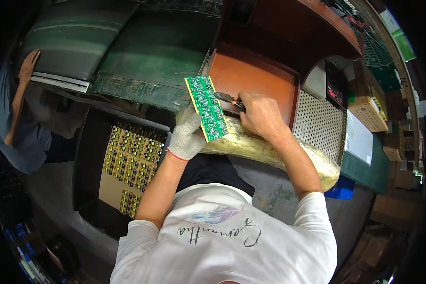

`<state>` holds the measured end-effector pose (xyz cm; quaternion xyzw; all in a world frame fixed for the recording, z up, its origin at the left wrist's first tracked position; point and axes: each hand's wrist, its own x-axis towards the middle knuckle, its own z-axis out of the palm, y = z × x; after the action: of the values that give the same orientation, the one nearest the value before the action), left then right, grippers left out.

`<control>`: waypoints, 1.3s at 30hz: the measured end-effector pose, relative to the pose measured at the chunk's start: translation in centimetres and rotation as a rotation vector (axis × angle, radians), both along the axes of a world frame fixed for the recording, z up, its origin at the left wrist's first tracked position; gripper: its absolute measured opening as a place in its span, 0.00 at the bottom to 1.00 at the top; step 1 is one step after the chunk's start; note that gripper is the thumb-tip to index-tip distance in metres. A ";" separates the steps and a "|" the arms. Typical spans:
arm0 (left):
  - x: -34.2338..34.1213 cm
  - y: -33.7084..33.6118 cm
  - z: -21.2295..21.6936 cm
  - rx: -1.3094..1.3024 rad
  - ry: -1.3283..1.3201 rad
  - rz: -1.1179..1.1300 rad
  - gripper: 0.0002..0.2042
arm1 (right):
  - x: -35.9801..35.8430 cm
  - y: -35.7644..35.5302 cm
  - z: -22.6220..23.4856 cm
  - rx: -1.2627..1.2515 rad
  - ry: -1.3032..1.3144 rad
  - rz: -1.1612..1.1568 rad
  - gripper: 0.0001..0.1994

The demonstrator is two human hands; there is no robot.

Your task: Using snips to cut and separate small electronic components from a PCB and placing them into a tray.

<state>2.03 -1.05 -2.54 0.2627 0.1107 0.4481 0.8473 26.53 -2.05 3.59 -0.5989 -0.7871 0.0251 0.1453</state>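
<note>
In a pale knitted glove, my left hand (pixel 187 135) grips the lower end of a green circuit board panel (pixel 207 109) with yellow edge strips. The panel is tilted upright over the front of an orange-brown tray (pixel 255 71), its face crowded with small solder points and leads. My bare right hand (pixel 261 113) is closed around a pair of cutters (pixel 229 98) with orange and black handles. Their jaws are at the panel's right edge; whether they touch a lead is too small to tell.
A padded yellowish roll (pixel 269 150) lines the bench front. At left, a black bin (pixel 90 163) holds several yellow-and-black circuit boards (pixel 132 156). Green belt-like surfaces (pixel 142 52) lie beyond, where another person's hand (pixel 29 64) rests. A perforated metal plate (pixel 319 123), cartons (pixel 368 112) and a fan (pixel 367 38) stand right.
</note>
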 end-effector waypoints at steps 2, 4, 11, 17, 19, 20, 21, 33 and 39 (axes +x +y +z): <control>0.1 -0.2 -0.1 -0.026 -0.001 0.014 0.29 | 0.1 0.1 0.0 -0.025 0.004 0.001 0.11; 0.2 -0.3 -0.1 -0.079 -0.004 0.045 0.29 | 0.1 0.2 -0.1 -0.074 0.012 0.006 0.10; 0.9 -0.3 1.1 0.008 0.066 0.037 0.31 | -1.2 -0.5 -0.6 -0.008 0.041 -0.039 0.09; 0.8 -0.4 1.5 -0.011 0.051 0.055 0.32 | -0.9 -0.4 -0.9 -0.071 0.048 -0.056 0.09; 0.5 -0.3 0.8 -0.021 0.022 0.031 0.32 | -0.9 -0.4 -0.9 -0.004 0.056 -0.057 0.10; 0.5 -0.3 0.7 -0.026 0.008 0.019 0.32 | -0.8 -0.4 -0.9 0.028 0.059 -0.058 0.10; 0.4 -0.2 0.6 -0.027 0.007 0.019 0.32 | -0.7 -0.3 -0.9 0.028 0.059 -0.058 0.10; 0.1 -0.1 0.3 -0.034 0.048 -0.007 0.31 | 0.7 1.4 -1.8 -0.118 0.031 -0.019 0.18; 0.0 -0.3 0.5 -0.051 -0.019 -0.035 0.30 | -0.2 2.8 -1.7 0.143 0.093 -0.017 0.09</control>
<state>1.99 -1.31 -2.02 0.2385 0.1096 0.4326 0.8625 26.29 0.79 1.94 -0.5919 -0.7742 -0.0045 0.2240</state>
